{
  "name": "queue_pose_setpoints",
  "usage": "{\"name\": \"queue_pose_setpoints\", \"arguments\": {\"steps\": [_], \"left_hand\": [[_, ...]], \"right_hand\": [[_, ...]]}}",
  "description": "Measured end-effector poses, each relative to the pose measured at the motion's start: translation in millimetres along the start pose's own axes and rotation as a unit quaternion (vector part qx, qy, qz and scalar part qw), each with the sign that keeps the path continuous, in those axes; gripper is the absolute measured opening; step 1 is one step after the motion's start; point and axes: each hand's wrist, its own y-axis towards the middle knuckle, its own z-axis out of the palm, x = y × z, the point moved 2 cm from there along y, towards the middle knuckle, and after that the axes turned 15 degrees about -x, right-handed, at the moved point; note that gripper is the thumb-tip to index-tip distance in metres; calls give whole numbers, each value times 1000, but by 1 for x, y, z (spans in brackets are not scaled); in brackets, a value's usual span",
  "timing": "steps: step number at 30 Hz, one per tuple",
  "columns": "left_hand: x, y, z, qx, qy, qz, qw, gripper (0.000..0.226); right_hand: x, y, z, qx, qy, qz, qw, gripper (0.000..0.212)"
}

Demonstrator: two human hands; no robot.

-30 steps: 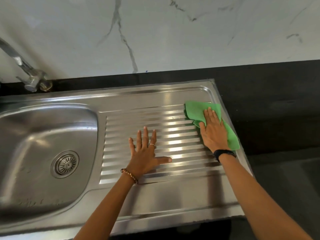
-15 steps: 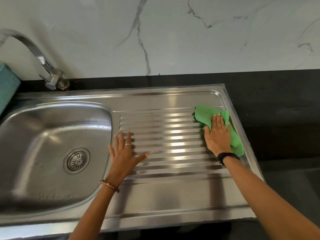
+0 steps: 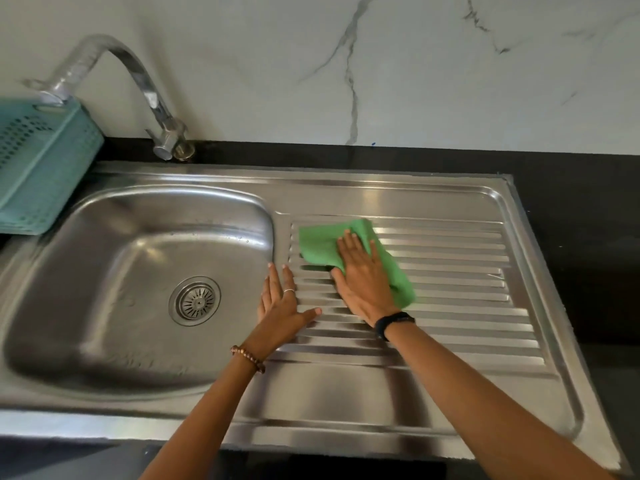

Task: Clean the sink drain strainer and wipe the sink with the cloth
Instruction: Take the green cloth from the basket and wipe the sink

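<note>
A green cloth (image 3: 320, 245) lies on the ribbed draining board (image 3: 450, 271) of the steel sink, near the board's left end. My right hand (image 3: 363, 278) presses flat on the cloth, fingers pointing away from me. My left hand (image 3: 282, 306) rests flat and bare on the steel at the rim between basin and board, fingers spread. The round drain strainer (image 3: 195, 300) sits in the bottom of the basin (image 3: 121, 271), left of my left hand.
A chrome tap (image 3: 138, 81) curves over the back of the basin. A teal plastic basket (image 3: 38, 164) stands at the far left on the black counter (image 3: 571, 202). A white marble wall rises behind.
My right hand has slid the cloth leftward across the draining board, from its right edge to its left end. My left hand has shifted left to the basin rim.
</note>
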Motion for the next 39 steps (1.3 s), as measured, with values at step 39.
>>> {"name": "queue_pose_setpoints", "arguments": {"steps": [39], "left_hand": [[-110, -39, 78, 39, 155, 225, 961, 82]], "right_hand": [[-176, -84, -69, -74, 17, 249, 965, 50]]}}
